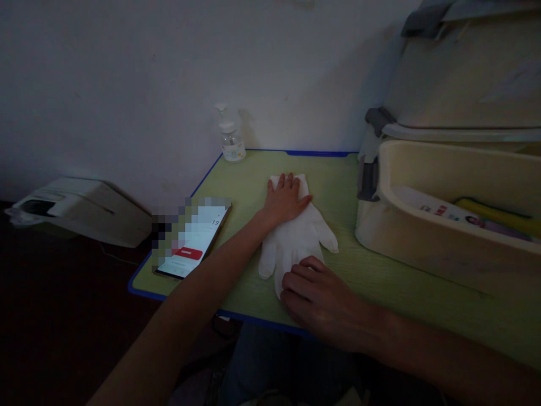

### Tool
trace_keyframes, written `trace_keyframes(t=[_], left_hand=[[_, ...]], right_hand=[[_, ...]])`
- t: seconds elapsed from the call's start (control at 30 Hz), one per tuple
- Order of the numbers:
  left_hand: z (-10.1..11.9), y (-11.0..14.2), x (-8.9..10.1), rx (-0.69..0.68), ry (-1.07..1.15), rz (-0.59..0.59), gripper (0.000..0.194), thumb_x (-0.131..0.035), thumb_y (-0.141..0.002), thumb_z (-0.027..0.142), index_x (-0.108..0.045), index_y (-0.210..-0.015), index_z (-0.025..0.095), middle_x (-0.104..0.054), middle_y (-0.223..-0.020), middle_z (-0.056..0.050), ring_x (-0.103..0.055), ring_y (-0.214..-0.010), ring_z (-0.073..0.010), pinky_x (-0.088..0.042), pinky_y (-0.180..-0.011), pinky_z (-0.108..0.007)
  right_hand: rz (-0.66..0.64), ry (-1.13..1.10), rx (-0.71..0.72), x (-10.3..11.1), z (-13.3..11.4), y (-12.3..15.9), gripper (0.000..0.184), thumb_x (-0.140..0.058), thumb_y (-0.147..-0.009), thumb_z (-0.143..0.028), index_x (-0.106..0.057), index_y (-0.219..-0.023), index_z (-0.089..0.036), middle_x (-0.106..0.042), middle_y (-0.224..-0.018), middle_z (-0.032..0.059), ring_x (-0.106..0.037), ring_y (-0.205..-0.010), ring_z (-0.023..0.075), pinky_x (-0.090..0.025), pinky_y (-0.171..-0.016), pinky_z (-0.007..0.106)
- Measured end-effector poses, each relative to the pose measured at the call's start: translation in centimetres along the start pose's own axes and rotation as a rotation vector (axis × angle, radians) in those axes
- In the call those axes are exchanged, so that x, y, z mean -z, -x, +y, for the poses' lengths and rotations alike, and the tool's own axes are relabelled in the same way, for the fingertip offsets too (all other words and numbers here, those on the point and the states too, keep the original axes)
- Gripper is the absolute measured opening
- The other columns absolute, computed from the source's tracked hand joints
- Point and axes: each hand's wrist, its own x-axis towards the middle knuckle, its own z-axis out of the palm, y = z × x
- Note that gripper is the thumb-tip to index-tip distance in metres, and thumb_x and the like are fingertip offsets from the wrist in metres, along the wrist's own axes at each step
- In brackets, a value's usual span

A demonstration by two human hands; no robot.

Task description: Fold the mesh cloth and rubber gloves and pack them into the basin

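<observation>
A white glove (296, 239) lies flat on the green table (380, 282), its cuff toward the wall and its fingers toward me. My left hand (286, 198) rests flat on the cuff end, fingers stretched out and pressing the glove down. My right hand (319, 299) lies at the glove's fingertips near the table's front edge, its fingers curled down onto the glove fingers.
A lit phone (195, 241) lies at the table's left edge. A pump bottle (231, 140) stands at the back against the wall. A beige open case (448, 225) with items inside fills the right side. A pale box (80, 211) sits lower left, off the table.
</observation>
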Motion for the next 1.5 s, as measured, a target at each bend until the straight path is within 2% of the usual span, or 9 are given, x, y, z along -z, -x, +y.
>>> trace_keyframes(t=[0.27,0.37,0.47,0.6,0.8,1.0,1.2,1.37,1.5], left_hand=[[0.0,0.1,0.1,0.0,-0.004,-0.005,0.066,-0.023,-0.091,0.051,-0.024,-0.142,0.009,-0.017,-0.152,-0.013,-0.013,-0.14,-0.0301,-0.014,-0.111,-0.055],[0.0,0.0,0.1,-0.002,-0.004,-0.008,0.066,-0.023,-0.091,0.051,-0.023,-0.142,0.008,-0.017,-0.152,-0.014,-0.013,-0.14,-0.0304,-0.015,-0.11,-0.056],[0.0,-0.1,0.0,0.0,-0.004,-0.014,0.068,-0.023,-0.091,0.051,-0.022,-0.142,0.006,-0.016,-0.152,-0.014,-0.012,-0.14,-0.0302,-0.014,-0.111,-0.055],[0.0,-0.1,-0.2,0.007,-0.017,-0.003,0.071,-0.021,-0.091,0.052,-0.013,-0.144,0.006,-0.015,-0.152,-0.014,-0.01,-0.14,-0.0292,-0.013,-0.112,-0.054],[-0.1,0.1,-0.2,-0.02,-0.016,-0.001,0.068,-0.021,-0.09,0.054,-0.02,-0.144,0.014,-0.014,-0.152,-0.014,-0.01,-0.14,-0.0328,-0.012,-0.11,-0.057],[-0.1,-0.1,-0.4,-0.018,-0.022,0.004,0.068,-0.02,-0.09,0.055,-0.018,-0.145,0.014,-0.014,-0.152,-0.014,-0.01,-0.14,-0.0321,-0.011,-0.11,-0.057],[0.0,-0.2,-0.5,-0.001,-0.039,0.005,0.07,-0.019,-0.09,0.057,-0.016,-0.145,0.014,-0.012,-0.152,-0.016,-0.009,-0.139,-0.0344,-0.01,-0.109,-0.058],[0.1,-0.2,-0.1,0.002,-0.043,-0.051,0.07,-0.019,-0.089,0.057,-0.017,-0.145,0.016,-0.01,-0.153,-0.014,-0.007,-0.14,-0.0335,-0.008,-0.109,-0.059],[0.0,-0.2,0.0,0.0,-0.041,-0.045,0.07,-0.019,-0.089,0.058,-0.015,-0.145,0.017,-0.01,-0.153,-0.014,-0.007,-0.14,-0.0328,-0.009,-0.108,-0.06]], right_hand=[[0.06,-0.081,0.076,0.2,0.1,0.1,0.034,-0.037,-0.093,-0.01,-0.056,-0.064,-0.012,-0.049,-0.067,0.002,-0.036,-0.065,0.0135,-0.027,-0.069,0.03],[0.022,-0.099,0.097,0.1,0.3,0.0,0.031,-0.039,-0.092,-0.011,-0.057,-0.067,-0.011,-0.05,-0.069,0.002,-0.036,-0.066,0.0135,-0.028,-0.069,0.029],[-0.082,-0.117,0.057,0.1,0.4,-0.1,0.024,-0.043,-0.09,-0.011,-0.056,-0.07,-0.012,-0.05,-0.072,0.002,-0.037,-0.068,0.0138,-0.03,-0.069,0.028],[-0.203,-0.113,0.017,0.3,0.3,-0.2,0.013,-0.049,-0.086,-0.012,-0.056,-0.075,-0.013,-0.052,-0.078,0.0032,-0.039,-0.07,0.014,-0.032,-0.068,0.027],[-0.177,-0.044,0.056,0.9,0.4,0.0,0.015,-0.047,-0.088,-0.015,-0.057,-0.077,-0.015,-0.055,-0.074,0.002,-0.043,-0.067,0.0139,-0.034,-0.064,0.028],[0.051,0.096,-0.098,1.8,1.9,0.5,0.02,-0.042,-0.087,-0.012,-0.059,-0.077,-0.013,-0.058,-0.074,0.0049,-0.048,-0.067,0.015,-0.038,-0.063,0.028],[-0.002,0.193,-0.216,1.8,2.8,0.5,0.016,-0.044,-0.084,-0.011,-0.059,-0.077,-0.013,-0.058,-0.075,0.0061,-0.05,-0.067,0.0171,-0.043,-0.062,0.03],[0.074,0.104,-0.46,2.3,2.9,0.4,0.025,-0.037,-0.08,-0.003,-0.054,-0.097,-0.009,-0.057,-0.098,0.0144,-0.053,-0.094,0.0225,-0.049,-0.082,0.039],[0.071,0.062,-0.519,2.4,3.0,0.9,0.03,-0.037,-0.08,-0.006,-0.047,-0.109,-0.007,-0.049,-0.117,0.0194,-0.045,-0.115,0.0264,-0.047,-0.092,0.045]])
